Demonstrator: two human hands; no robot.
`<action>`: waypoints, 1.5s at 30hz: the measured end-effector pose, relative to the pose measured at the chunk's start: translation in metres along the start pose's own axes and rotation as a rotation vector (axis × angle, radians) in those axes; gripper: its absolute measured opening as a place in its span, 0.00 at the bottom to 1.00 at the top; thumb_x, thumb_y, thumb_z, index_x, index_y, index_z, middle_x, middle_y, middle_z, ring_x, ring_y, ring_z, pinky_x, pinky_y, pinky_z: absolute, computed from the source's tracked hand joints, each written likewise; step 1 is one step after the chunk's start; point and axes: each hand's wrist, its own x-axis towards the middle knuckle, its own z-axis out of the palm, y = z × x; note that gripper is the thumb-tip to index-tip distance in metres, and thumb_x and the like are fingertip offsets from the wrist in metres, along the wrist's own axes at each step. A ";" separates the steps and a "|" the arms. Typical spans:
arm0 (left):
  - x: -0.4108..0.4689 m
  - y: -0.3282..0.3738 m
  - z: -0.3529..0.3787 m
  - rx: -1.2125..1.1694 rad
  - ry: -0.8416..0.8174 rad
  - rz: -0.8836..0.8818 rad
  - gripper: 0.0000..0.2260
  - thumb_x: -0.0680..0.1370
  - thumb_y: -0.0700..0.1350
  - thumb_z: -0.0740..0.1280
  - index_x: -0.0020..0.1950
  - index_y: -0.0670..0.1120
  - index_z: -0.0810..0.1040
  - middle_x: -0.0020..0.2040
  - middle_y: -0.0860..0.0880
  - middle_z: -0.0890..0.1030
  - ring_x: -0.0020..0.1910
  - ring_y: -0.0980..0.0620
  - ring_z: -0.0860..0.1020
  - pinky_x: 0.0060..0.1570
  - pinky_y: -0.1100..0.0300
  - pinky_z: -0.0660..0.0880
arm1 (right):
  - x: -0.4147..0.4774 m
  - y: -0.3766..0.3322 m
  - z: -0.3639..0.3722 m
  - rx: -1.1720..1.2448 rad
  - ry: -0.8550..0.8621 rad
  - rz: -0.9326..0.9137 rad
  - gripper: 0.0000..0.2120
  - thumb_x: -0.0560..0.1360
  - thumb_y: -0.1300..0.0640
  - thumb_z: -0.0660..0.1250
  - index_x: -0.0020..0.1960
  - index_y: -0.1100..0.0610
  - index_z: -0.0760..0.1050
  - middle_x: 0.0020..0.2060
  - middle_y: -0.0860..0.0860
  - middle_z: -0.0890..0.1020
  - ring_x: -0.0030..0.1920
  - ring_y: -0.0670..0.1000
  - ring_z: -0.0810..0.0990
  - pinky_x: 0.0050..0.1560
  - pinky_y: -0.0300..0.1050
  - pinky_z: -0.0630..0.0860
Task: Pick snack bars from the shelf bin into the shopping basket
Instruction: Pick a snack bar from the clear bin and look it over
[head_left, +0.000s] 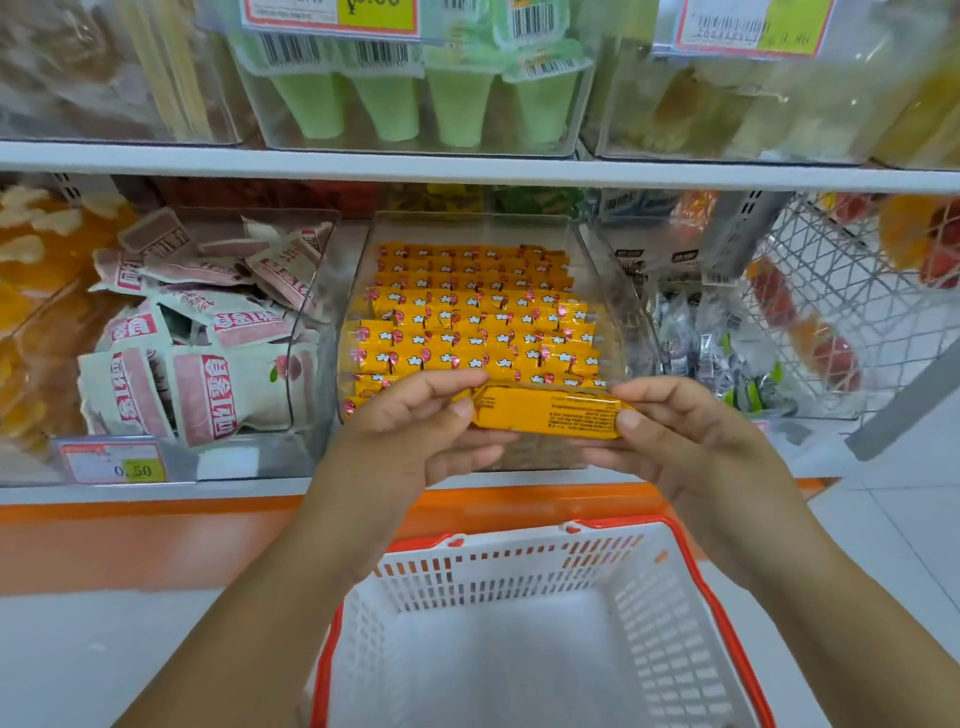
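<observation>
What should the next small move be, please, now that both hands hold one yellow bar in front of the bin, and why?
Probably lower the snack bar straight down and release it into the basket. The left hand and right hand pinch its two ends, it is out of the bin, and the basket sits open just below with no bars showing inside.
</observation>
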 end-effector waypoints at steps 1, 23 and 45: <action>0.002 -0.001 0.000 0.022 0.000 0.003 0.11 0.80 0.36 0.62 0.58 0.46 0.80 0.53 0.45 0.86 0.51 0.44 0.85 0.49 0.57 0.82 | 0.002 0.000 0.000 0.005 0.000 -0.003 0.12 0.71 0.61 0.66 0.54 0.63 0.73 0.49 0.59 0.86 0.49 0.59 0.86 0.49 0.46 0.83; 0.006 0.008 0.010 0.235 0.219 0.137 0.02 0.81 0.40 0.64 0.50 0.46 0.72 0.42 0.46 0.85 0.38 0.48 0.86 0.49 0.52 0.78 | 0.006 0.004 0.009 -0.048 0.099 -0.180 0.11 0.66 0.50 0.74 0.42 0.52 0.76 0.40 0.54 0.85 0.43 0.58 0.86 0.47 0.52 0.83; 0.003 0.018 0.003 0.075 0.114 0.109 0.12 0.68 0.43 0.69 0.50 0.51 0.86 0.45 0.43 0.86 0.45 0.46 0.85 0.44 0.62 0.81 | 0.003 -0.004 0.006 0.104 0.051 -0.104 0.12 0.60 0.55 0.73 0.44 0.56 0.81 0.43 0.63 0.85 0.44 0.63 0.86 0.41 0.42 0.82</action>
